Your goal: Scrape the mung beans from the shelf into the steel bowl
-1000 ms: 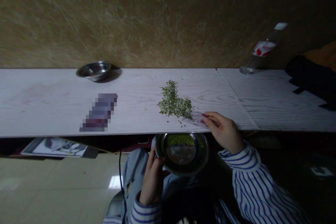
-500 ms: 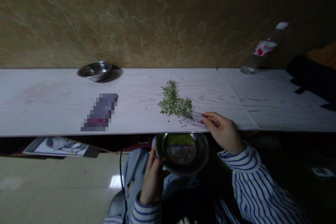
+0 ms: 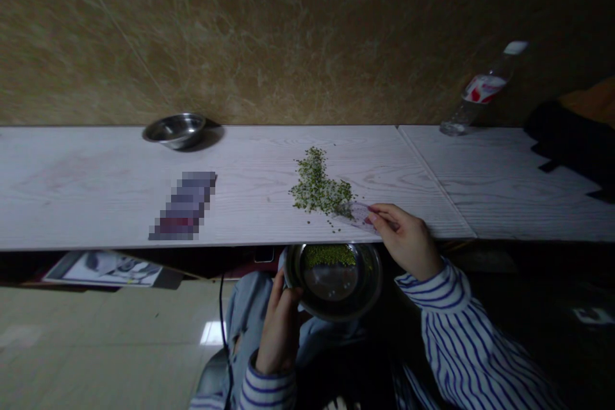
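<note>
A heap of small green beans (image 3: 319, 186) lies on the white wooden tabletop (image 3: 96, 192). My right hand (image 3: 406, 240) pinches a thin clear plastic card (image 3: 356, 214) flat on the table at the heap's near right edge. My left hand (image 3: 277, 327) grips the rim of a steel bowl (image 3: 334, 282) held just below the table's front edge; more green beans lie in the bowl's far side. Both sleeves are blue-and-white striped.
A second steel bowl (image 3: 173, 129) stands at the back left by the wall. A blurred-out flat object (image 3: 183, 206) lies left of the beans. A plastic water bottle (image 3: 483, 90) leans at the back right, next to dark cloth (image 3: 571, 141). Printed paper (image 3: 106, 269) lies below the table.
My right hand with the card has shifted a little to the left, toward the beans. The left hand and the bowl stay where they were.
</note>
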A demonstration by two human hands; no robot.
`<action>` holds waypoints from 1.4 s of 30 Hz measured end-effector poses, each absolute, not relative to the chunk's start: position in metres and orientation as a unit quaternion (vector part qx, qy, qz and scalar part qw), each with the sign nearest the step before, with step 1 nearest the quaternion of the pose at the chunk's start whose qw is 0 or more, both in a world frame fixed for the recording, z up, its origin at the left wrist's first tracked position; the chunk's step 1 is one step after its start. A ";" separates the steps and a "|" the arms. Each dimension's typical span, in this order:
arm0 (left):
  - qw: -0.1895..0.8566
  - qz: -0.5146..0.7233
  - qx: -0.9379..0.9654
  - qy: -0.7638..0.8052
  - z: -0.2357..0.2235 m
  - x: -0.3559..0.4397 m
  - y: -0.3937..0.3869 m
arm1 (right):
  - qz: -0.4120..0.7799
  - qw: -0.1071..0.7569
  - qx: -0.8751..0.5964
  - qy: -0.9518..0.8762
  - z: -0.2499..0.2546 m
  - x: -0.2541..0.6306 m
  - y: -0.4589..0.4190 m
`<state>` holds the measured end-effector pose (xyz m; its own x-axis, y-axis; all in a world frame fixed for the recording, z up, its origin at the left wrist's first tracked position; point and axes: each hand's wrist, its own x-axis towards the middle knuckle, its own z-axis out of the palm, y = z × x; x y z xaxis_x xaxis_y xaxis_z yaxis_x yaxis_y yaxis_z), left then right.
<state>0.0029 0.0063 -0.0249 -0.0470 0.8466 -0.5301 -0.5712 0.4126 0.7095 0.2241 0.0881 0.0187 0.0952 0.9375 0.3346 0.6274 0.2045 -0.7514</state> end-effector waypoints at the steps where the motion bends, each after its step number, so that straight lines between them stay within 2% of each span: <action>1: 0.678 0.524 0.138 0.497 -0.025 0.003 0.006 | 0.179 0.427 -0.603 -0.649 0.019 0.223 0.089; 21: 0.666 0.522 0.137 0.516 -0.025 0.002 0.006 | 0.175 0.416 -0.598 -0.662 0.022 0.218 0.090; 37: 0.666 0.529 0.143 0.506 -0.019 -0.001 0.004 | 0.216 0.424 -0.574 -0.666 0.019 0.198 0.097; 42: 0.660 0.541 0.131 0.505 -0.026 -0.011 0.004 | 0.237 0.397 -0.555 -0.692 0.027 0.184 0.108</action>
<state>-0.0106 0.0037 -0.0258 -0.0957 0.8460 -0.5245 -0.5821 0.3798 0.7189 0.1838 0.1081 0.0270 -0.0686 0.9554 0.2871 0.5791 0.2725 -0.7683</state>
